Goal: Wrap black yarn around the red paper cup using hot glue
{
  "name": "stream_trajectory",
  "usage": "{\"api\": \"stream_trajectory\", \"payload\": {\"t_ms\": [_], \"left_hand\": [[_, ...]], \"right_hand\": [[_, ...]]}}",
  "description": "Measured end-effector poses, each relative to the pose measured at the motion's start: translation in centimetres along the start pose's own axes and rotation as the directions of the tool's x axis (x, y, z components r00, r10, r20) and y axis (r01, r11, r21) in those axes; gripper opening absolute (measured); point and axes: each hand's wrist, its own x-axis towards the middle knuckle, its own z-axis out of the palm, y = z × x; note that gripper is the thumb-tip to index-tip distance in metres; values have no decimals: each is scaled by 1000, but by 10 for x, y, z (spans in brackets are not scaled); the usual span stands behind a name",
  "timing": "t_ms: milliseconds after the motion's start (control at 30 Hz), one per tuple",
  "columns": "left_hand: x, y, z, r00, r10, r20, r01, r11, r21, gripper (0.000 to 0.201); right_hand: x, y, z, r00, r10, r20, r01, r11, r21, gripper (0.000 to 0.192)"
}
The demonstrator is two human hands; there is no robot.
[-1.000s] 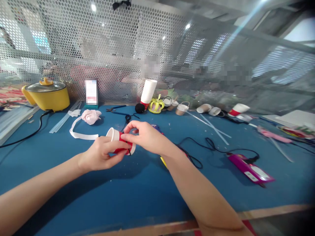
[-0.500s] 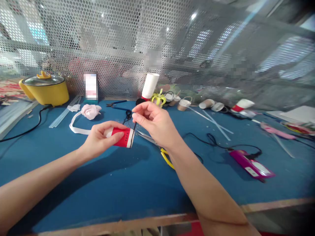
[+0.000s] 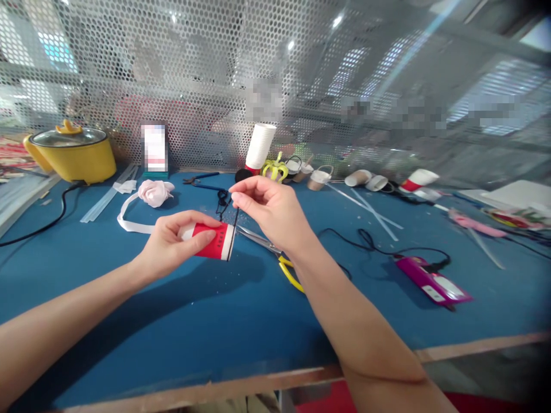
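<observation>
The left hand [image 3: 172, 242] grips a paper cup [image 3: 210, 244]. Just beyond those fingers, the right hand [image 3: 271, 213], now lifted clear, pinches black cord [image 3: 236, 216], seemingly drawing it tight.

A person's bare left forearm [image 3: 86, 310], at 8 o'clock, narrows to a bare left hand [image 3: 170, 244], and the bare right forearm [image 3: 348, 312], at 5 o'clock, carries a curved skin crease [image 3: 387, 378] at its wide lower end and tapers to a bare right hand [image 3: 271, 212].
</observation>
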Motion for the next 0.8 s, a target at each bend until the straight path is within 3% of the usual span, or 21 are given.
{"api": "stream_trajectory", "payload": {"t_ms": [800], "left_hand": [[-4,4,0,991,129,-22,-127,989,81,8]], "right_hand": [[-1,5,2,995,79,64,-74,994,-75,4]]}}
